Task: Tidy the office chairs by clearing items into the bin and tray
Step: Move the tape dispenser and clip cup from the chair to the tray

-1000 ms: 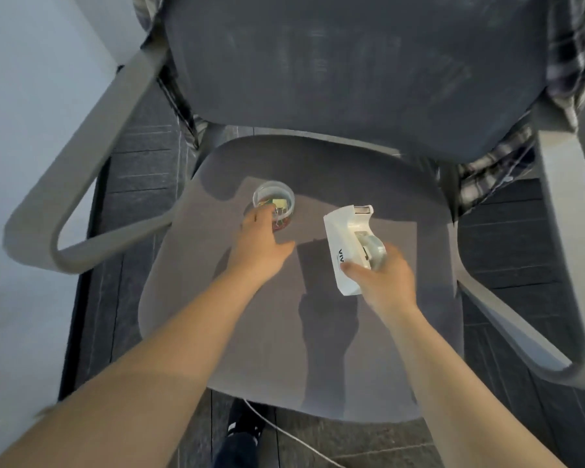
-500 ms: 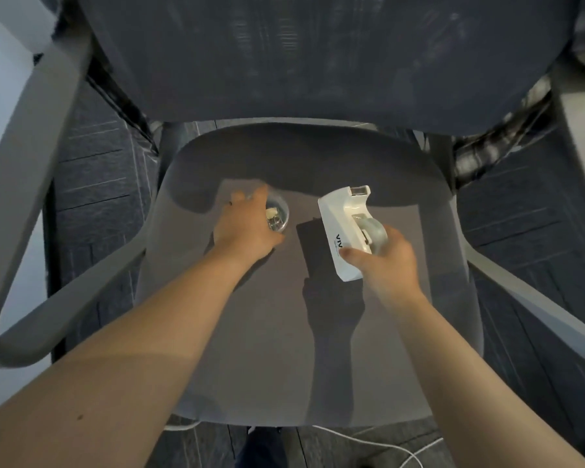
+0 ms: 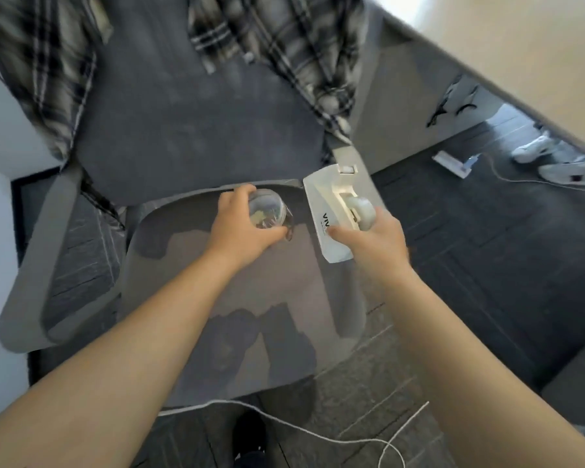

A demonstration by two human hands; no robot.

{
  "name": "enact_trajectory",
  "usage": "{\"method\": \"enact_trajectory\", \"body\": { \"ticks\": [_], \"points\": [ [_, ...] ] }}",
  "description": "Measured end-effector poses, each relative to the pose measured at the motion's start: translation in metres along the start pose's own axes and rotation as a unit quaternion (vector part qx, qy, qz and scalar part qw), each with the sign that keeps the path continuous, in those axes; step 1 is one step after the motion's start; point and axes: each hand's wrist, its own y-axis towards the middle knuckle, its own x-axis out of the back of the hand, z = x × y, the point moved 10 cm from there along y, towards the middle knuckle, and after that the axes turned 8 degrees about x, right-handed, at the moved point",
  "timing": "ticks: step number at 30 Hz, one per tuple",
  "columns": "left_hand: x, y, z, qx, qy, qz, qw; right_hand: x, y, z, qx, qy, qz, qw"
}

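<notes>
Two items rose off the grey chair seat [image 3: 250, 298] together. The left hand [image 3: 242, 228] cupped a clear container [image 3: 267, 209] (small contents inside); the right hand [image 3: 372, 241] clasped a white device [image 3: 321, 211], likely bound for bin or tray.

A: Where does the single head view look from?

B: From above the office chair [image 3: 216, 332], tilted steeply down and forward; the seat fills the middle, the backrest [image 3: 196, 123] rises at the far side.

A: How near?

B: Close; both forearms enter from the near edge, the left hand [image 3: 242, 228] and right hand [image 3: 372, 241] over the seat's far part.

A: What lies at the margins?

B: Dark floor [image 3: 486, 265] to the right, a wall on the left, edges bent by the wide lens
</notes>
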Motion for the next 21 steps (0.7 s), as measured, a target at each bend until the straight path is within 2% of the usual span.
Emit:
{"method": "enact_trajectory", "body": {
  "ticks": [6, 10, 16, 21],
  "points": [
    [-0.051, -0.105, -0.101, -0.081, 0.019, 0.047, 0.995, 0.142, -0.081, 0.007, 0.022, -0.005, -0.068, 0.997],
    [-0.099, -0.178, -0.169, -0.138, 0.022, 0.079, 0.987, 0.243, -0.141, -0.008, 0.003, -0.005, -0.129, 0.992],
    [-0.172, -0.272, -0.277, -0.233, 0.022, 0.152, 0.96, 0.386, -0.211, -0.03, -0.013, -0.019, -0.225, 0.974],
    [-0.226, -0.319, -0.349, -0.303, 0.045, 0.189, 0.933, 0.473, -0.252, -0.051, -0.042, -0.011, -0.302, 0.952]
  ]
}}
